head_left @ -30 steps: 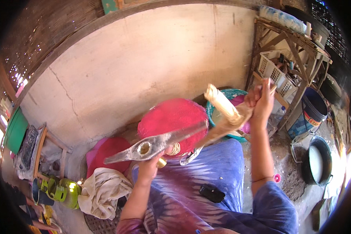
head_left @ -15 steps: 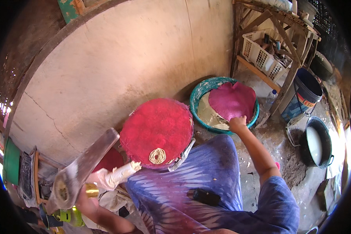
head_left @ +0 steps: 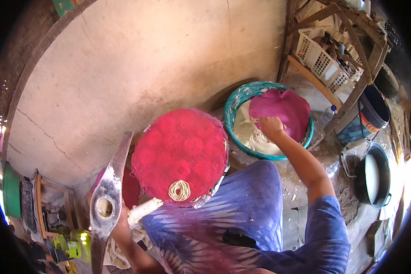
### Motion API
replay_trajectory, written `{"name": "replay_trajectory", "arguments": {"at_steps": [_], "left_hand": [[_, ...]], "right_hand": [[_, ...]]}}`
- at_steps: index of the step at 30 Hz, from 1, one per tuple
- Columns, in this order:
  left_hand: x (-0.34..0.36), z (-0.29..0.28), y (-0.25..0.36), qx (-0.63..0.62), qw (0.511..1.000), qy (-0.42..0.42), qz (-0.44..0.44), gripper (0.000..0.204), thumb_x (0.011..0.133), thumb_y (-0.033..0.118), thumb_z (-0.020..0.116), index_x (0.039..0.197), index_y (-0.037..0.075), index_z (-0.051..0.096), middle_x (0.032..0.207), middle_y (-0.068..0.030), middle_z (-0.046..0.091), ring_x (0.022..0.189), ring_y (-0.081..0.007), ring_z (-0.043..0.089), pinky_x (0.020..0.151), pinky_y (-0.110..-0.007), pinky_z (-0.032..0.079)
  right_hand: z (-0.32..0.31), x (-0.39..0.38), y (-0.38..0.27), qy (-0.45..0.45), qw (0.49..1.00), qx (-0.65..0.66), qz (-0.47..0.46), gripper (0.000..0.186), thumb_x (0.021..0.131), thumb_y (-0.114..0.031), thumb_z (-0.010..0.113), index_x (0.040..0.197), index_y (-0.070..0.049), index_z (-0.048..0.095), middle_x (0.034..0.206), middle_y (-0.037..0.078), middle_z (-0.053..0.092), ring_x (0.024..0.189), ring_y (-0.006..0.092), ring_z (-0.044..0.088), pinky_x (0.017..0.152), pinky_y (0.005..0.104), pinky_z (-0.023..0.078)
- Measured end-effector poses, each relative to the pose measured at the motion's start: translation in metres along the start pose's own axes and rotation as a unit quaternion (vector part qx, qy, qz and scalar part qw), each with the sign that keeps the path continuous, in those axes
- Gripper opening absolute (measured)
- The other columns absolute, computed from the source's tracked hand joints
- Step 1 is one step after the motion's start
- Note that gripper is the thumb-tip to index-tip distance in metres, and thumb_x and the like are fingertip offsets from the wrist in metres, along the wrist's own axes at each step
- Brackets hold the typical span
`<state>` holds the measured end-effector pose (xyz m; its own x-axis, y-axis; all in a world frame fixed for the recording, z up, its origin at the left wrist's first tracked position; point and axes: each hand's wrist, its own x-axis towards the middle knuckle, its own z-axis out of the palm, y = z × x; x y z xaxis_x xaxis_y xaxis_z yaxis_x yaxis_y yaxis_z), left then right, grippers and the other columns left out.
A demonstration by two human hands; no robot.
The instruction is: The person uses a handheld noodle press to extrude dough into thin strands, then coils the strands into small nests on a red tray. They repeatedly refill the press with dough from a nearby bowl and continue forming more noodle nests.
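My left hand (head_left: 122, 223) is behind a long grey-brown bar (head_left: 112, 182) with a round hole in its widened middle. It appears closed on the bar, though the bar hides most of the fingers. Beside that hand a pale roll (head_left: 144, 211) with a ragged end points toward a round red-topped stand (head_left: 178, 150). A coil of thin pale strands (head_left: 179, 190) lies on the stand's near edge. My right hand (head_left: 273, 128) is over a teal basin (head_left: 233, 105), its fingers closed at the edge of a magenta sheet (head_left: 285, 109), above pale powder or dough (head_left: 253, 134). Whatever they pinch is too small to name.
A clear bottle (head_left: 326, 114) stands right of the basin. Beyond are a dark blue bucket (head_left: 365, 116) and a black pot (head_left: 372, 176). A white plastic crate (head_left: 324, 57) sits on a wooden rack. Behind rises a pale wall (head_left: 123, 68); green bottles (head_left: 80, 244) are at left.
My right hand has moved left from the near edge of the magenta sheet to above the pale stuff. The bar in my left hand has swung more upright. The view has shifted slightly.
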<state>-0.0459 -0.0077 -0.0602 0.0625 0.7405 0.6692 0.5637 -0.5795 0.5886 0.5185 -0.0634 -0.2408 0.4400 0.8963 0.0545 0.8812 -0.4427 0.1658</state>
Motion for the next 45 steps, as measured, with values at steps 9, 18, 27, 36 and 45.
{"name": "replay_trajectory", "arguments": {"at_steps": [9,18,27,36,45], "left_hand": [[0.025,-0.016,-0.016,0.010,0.994,-0.088,-0.056,0.049,0.079,0.003,0.075,0.122,-0.004,0.055,0.120,-0.0117,0.061,0.109,-0.0198,0.058,0.097,-0.033,0.044],[0.054,0.017,0.063,-0.005,0.962,-0.150,0.229,0.024,0.071,0.012,0.080,0.084,0.005,0.060,0.077,-0.0076,0.056,0.068,-0.0250,0.056,0.064,-0.036,0.045],[0.051,0.060,0.086,-0.030,0.917,-0.209,0.339,0.028,0.071,0.021,0.071,0.080,0.007,0.049,0.075,-0.0124,0.054,0.070,-0.0329,0.060,0.058,-0.042,0.048],[0.043,0.026,0.120,-0.007,0.932,-0.231,0.280,0.033,0.071,0.027,0.075,0.081,0.008,0.050,0.075,-0.0132,0.057,0.072,-0.0348,0.061,0.060,-0.045,0.047],[0.042,0.005,0.054,0.178,0.949,-0.190,0.178,0.030,0.078,0.037,0.074,0.097,0.014,0.068,0.092,-0.0072,0.069,0.084,-0.0301,0.066,0.076,-0.043,0.053]], "right_hand": [[0.033,0.002,-0.029,-0.082,0.993,0.071,-0.052,0.024,0.084,-0.013,0.053,0.099,-0.006,0.070,0.095,0.019,0.072,0.087,0.0327,0.072,0.073,0.0436,0.057],[-0.118,-0.112,0.024,-0.121,0.972,0.196,0.039,0.030,0.089,-0.025,0.055,0.111,-0.017,0.073,0.104,0.016,0.071,0.097,0.0385,0.067,0.083,0.0500,0.053],[-0.309,-0.177,-0.001,-0.345,0.729,0.567,-0.169,0.033,0.097,-0.024,0.060,0.118,0.001,0.065,0.068,0.001,0.056,0.061,0.0038,0.050,0.050,0.0208,0.035],[-0.350,-0.210,-0.126,0.266,0.892,-0.046,-0.362,0.035,0.084,-0.018,0.061,0.118,-0.012,0.066,0.072,0.000,0.059,0.067,0.0154,0.064,0.057,0.0338,0.049],[-0.345,-0.234,-0.135,0.274,0.896,0.011,-0.350,0.043,0.079,-0.012,0.061,0.122,-0.012,0.064,0.074,0.001,0.055,0.063,0.0148,0.060,0.056,0.0315,0.049]]}}
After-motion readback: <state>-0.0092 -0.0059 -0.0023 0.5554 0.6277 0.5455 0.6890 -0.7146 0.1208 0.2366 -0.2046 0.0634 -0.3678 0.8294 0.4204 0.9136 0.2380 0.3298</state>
